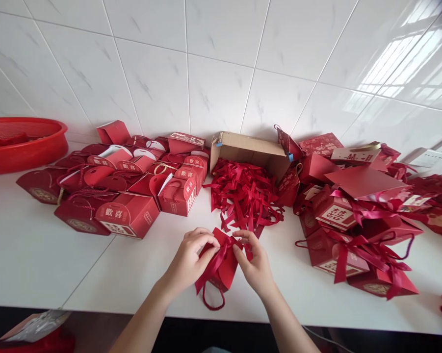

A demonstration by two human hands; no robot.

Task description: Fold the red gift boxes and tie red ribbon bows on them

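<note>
Head view looks down on a white counter backed by glossy white wall tiles. Near the front edge, at about 6 o'clock, both hands meet over one small red gift box. The left hand grips the box's left side, its fingertips pinching a dark red ribbon at the top. The right hand is closed on the same ribbon from the right side, thumb and forefinger pressed at the knot. A loop of red cord hangs from the box toward the counter edge.

Just beyond the hands, at 12 o'clock, a heap of loose red ribbons spills from a tipped cardboard carton. At 10 o'clock lies a group of red handle-top gift boxes without ribbons, some printed with gold characters. At 3 o'clock sits a pile of boxes tied with ribbon bows. A red plastic basket rests at far 9 o'clock, and a white power strip lies against the wall at 2 o'clock.
</note>
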